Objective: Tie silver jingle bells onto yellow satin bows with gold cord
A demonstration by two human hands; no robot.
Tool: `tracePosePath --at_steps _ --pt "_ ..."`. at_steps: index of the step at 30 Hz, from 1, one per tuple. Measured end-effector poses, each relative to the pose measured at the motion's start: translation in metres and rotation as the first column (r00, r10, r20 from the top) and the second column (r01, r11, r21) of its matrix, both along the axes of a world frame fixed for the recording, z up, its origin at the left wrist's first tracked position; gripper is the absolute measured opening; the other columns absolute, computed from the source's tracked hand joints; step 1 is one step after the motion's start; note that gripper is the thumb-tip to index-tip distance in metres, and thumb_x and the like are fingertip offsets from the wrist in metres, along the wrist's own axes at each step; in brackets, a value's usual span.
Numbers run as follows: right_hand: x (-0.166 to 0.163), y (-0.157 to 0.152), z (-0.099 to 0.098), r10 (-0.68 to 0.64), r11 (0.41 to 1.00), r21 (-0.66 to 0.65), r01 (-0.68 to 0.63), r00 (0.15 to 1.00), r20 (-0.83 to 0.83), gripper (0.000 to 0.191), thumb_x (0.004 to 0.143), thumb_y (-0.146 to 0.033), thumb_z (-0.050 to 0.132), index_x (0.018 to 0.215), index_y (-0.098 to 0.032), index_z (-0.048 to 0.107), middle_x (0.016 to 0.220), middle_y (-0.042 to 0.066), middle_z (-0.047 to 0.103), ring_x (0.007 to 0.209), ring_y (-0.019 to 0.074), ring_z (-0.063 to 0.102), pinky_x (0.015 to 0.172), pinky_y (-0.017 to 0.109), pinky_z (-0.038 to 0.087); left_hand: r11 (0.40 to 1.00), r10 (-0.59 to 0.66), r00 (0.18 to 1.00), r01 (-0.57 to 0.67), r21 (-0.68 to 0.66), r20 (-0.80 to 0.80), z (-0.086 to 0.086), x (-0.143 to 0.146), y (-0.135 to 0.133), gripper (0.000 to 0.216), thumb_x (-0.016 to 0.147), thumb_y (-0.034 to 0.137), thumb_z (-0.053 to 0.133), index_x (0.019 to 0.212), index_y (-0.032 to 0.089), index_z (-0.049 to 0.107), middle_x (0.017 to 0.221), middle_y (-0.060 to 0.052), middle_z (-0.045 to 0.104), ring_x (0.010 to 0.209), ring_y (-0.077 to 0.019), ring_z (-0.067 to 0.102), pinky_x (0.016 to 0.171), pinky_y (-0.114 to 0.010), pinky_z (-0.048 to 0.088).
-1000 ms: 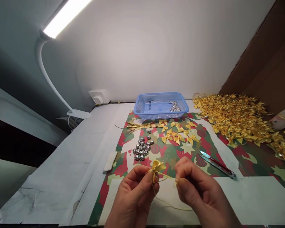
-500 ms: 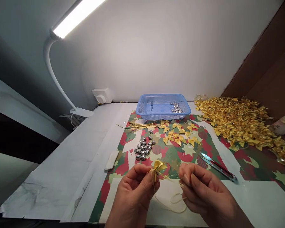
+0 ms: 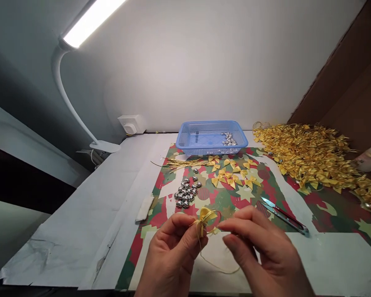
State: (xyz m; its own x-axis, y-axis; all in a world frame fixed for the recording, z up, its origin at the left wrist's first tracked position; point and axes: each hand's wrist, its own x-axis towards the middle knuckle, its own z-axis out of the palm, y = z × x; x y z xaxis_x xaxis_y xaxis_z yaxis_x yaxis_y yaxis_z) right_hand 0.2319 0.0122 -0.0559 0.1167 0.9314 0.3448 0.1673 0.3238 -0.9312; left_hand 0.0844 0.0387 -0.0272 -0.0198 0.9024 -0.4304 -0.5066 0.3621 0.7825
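My left hand (image 3: 173, 251) pinches a small yellow ribbon bow (image 3: 205, 215) between thumb and fingers, low in the middle of the view. A thin gold cord (image 3: 218, 269) hangs from the bow and loops down over the white paper. My right hand (image 3: 259, 251) is close beside it, fingers pinched on the cord just right of the bow. Both hands hover above the patterned wrapping paper (image 3: 222, 202).
Silver bells (image 3: 186, 193) lie in a cluster ahead, with loose yellow bows (image 3: 231, 173) and gold cords (image 3: 182, 163) beyond. A blue basket (image 3: 185, 140) holds more bells. Thread snips (image 3: 284, 216) lie to the right, a big heap of finished bows (image 3: 315, 156) far right. A desk lamp (image 3: 80, 82) stands left.
My right hand has moved left toward the bow and pulled the cord in, so the loop below has shrunk. The left hand has kept the bow nearly still.
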Motion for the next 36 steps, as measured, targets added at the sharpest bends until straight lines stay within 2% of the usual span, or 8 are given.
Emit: tracePosePath --at_steps 4,17,19,21,23,25,28,36 --pt "-0.008 0.010 -0.003 0.075 0.997 0.000 -0.075 0.994 0.080 0.017 0.095 -0.019 0.054 0.105 -0.022 0.068 0.087 0.002 0.055 0.066 0.0111 0.053 0.053 0.023 0.040 0.998 -0.026 0.997 0.030 0.051 -0.079 -0.005 -0.002 0.000 0.016 0.067 0.017 0.089 0.071 0.017 0.073 0.071 -0.003 0.076 0.068 -0.0130 0.067 0.068 -0.020 0.058" --pt "-0.010 0.016 0.001 0.156 0.988 -0.018 -0.155 0.984 0.080 0.021 0.099 -0.018 0.044 0.090 -0.019 0.063 0.085 0.003 0.052 0.076 0.0138 0.052 0.066 0.025 0.041 0.999 -0.008 0.995 0.014 0.052 -0.104 -0.004 -0.002 0.000 0.017 0.065 0.018 0.090 0.072 0.018 0.074 0.069 -0.002 0.075 0.068 -0.0140 0.067 0.069 -0.020 0.057" --pt "-0.007 0.017 0.003 0.188 0.975 -0.118 -0.188 0.982 -0.016 0.024 0.101 -0.026 0.045 0.084 -0.018 0.059 0.082 0.002 0.051 0.073 0.0134 0.048 0.064 0.025 0.038 0.998 -0.001 0.994 0.007 0.055 -0.105 -0.007 -0.003 0.000 0.017 0.066 0.019 0.089 0.072 0.018 0.074 0.070 -0.002 0.075 0.069 -0.0140 0.067 0.069 -0.020 0.057" --pt "-0.003 0.019 0.004 0.264 0.903 -0.271 -0.332 0.929 -0.259 0.028 0.101 -0.039 0.049 0.083 -0.018 0.055 0.072 -0.002 0.043 0.062 0.0103 0.039 0.055 0.023 0.031 0.998 0.005 0.995 0.001 0.062 -0.104 -0.009 -0.004 0.001 0.017 0.067 0.020 0.089 0.072 0.018 0.073 0.070 -0.002 0.075 0.068 -0.0134 0.066 0.068 -0.019 0.057" --pt "0.002 0.022 0.003 0.306 0.784 -0.327 -0.528 0.787 -0.535 0.032 0.099 -0.047 0.055 0.085 -0.018 0.052 0.063 -0.007 0.032 0.052 0.0075 0.024 0.047 0.022 0.020 0.998 0.009 0.995 -0.002 0.065 -0.097 -0.010 -0.005 0.001 0.016 0.067 0.021 0.089 0.071 0.018 0.073 0.070 -0.002 0.075 0.068 -0.0130 0.067 0.069 -0.019 0.057" --pt "0.007 0.024 0.000 0.297 0.719 -0.298 -0.628 0.665 -0.685 0.032 0.098 -0.048 0.059 0.088 -0.017 0.054 0.059 -0.009 0.025 0.051 0.0064 0.017 0.046 0.021 0.013 0.998 0.013 0.996 -0.009 0.056 -0.083 -0.009 -0.005 0.002 0.016 0.067 0.019 0.089 0.071 0.018 0.074 0.071 -0.002 0.075 0.069 -0.0125 0.067 0.069 -0.018 0.058" --pt "0.011 0.023 -0.006 0.249 0.748 -0.292 -0.596 0.660 -0.709 0.031 0.098 -0.046 0.060 0.092 -0.015 0.060 0.059 -0.009 0.024 0.051 0.0058 0.016 0.046 0.021 0.013 0.999 0.035 0.999 -0.035 0.021 -0.013 -0.004 -0.005 0.003 0.017 0.066 0.015 0.089 0.071 0.016 0.074 0.073 -0.002 0.075 0.068 -0.0121 0.068 0.066 -0.018 0.060" --pt "0.010 0.010 -0.011 0.093 0.870 -0.393 -0.296 0.883 -0.459 0.035 0.095 -0.052 0.060 0.100 -0.018 0.065 0.062 -0.007 0.027 0.053 0.0070 0.025 0.047 0.022 0.017 0.956 0.197 0.972 -0.161 -0.246 0.130 0.007 -0.005 0.002 0.024 0.082 -0.007 0.062 0.074 0.014 0.073 0.072 -0.005 0.073 0.059 -0.0123 0.072 0.058 -0.023 0.065"
